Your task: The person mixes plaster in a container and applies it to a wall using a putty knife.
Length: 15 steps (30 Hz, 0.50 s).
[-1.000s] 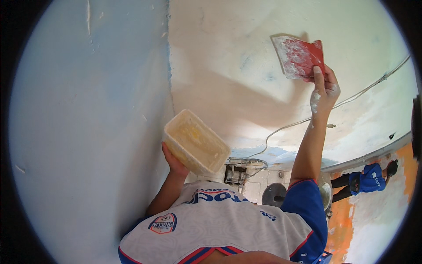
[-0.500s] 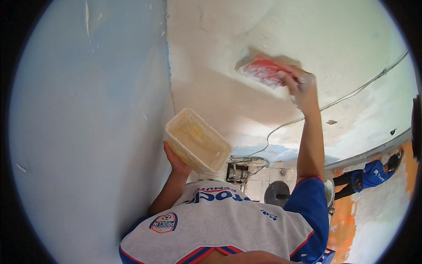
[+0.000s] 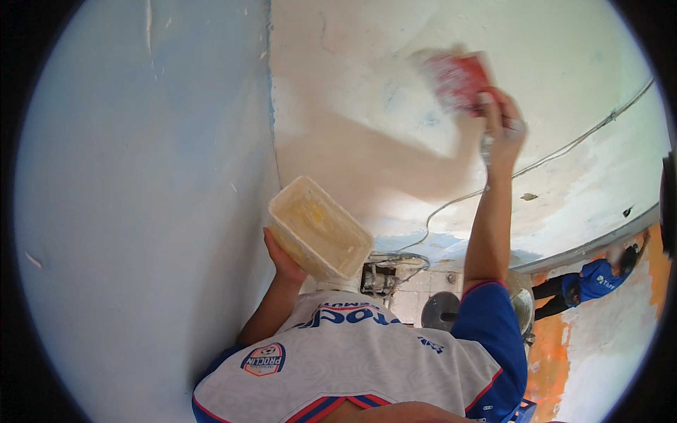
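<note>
My left hand (image 3: 283, 264) grips the lower left side of a cream rectangular tub (image 3: 326, 231), smeared inside with pale filler and a yellowish patch. The tub is held tilted at chest height, close to the corner of the walls. Raised high on the right, my right hand (image 3: 505, 130) is closed around a red flat spreader (image 3: 462, 81) coated with white filler. The spreader is at the pale, patchy wall (image 3: 352, 77); its far edge is blurred by motion, so I cannot tell whether it touches. White smears mark my right hand and wrist.
A blue wall (image 3: 141, 197) stands close on my left. A cable (image 3: 557, 155) runs loosely across the pale wall. Below lie a round dark object (image 3: 441, 310), pale floor tiles (image 3: 407, 296) and a wall opening (image 3: 379, 279). Another person in blue (image 3: 594, 278) works at the far right wall.
My right hand has moved up and slightly right with the red spreader, which has turned more upright. The left hand and tub have barely shifted.
</note>
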Each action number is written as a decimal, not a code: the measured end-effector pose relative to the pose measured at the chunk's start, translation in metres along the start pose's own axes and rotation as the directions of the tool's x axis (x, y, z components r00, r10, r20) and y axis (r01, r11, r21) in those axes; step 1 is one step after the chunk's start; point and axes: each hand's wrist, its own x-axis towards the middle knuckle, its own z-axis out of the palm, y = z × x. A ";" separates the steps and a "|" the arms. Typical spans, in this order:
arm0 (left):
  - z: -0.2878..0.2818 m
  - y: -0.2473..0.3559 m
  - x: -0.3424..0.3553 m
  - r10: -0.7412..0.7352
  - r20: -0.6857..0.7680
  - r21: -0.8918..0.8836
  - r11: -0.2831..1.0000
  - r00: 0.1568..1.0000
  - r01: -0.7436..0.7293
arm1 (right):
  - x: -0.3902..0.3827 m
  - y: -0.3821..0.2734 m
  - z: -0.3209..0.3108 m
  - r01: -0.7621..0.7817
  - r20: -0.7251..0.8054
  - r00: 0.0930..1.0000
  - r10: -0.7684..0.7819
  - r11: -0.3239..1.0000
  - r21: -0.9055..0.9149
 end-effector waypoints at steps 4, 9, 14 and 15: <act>0.001 0.002 0.001 -0.023 0.038 -0.027 0.999 0.999 0.024 | -0.021 -0.011 -0.001 -0.050 0.060 0.997 0.045 0.994 0.101; 0.005 0.004 -0.005 0.001 0.007 -0.019 1.000 1.000 -0.001 | -0.024 -0.016 0.012 -0.002 0.236 0.970 0.055 0.976 -0.219; 0.000 0.006 -0.008 -0.020 0.030 -0.052 0.998 0.999 0.022 | -0.021 -0.021 -0.006 -0.029 -0.033 0.999 0.036 0.981 0.193; -0.001 0.007 -0.009 -0.018 -0.002 -0.060 0.998 1.000 0.018 | -0.027 -0.015 -0.004 -0.100 0.110 0.990 0.082 0.981 0.168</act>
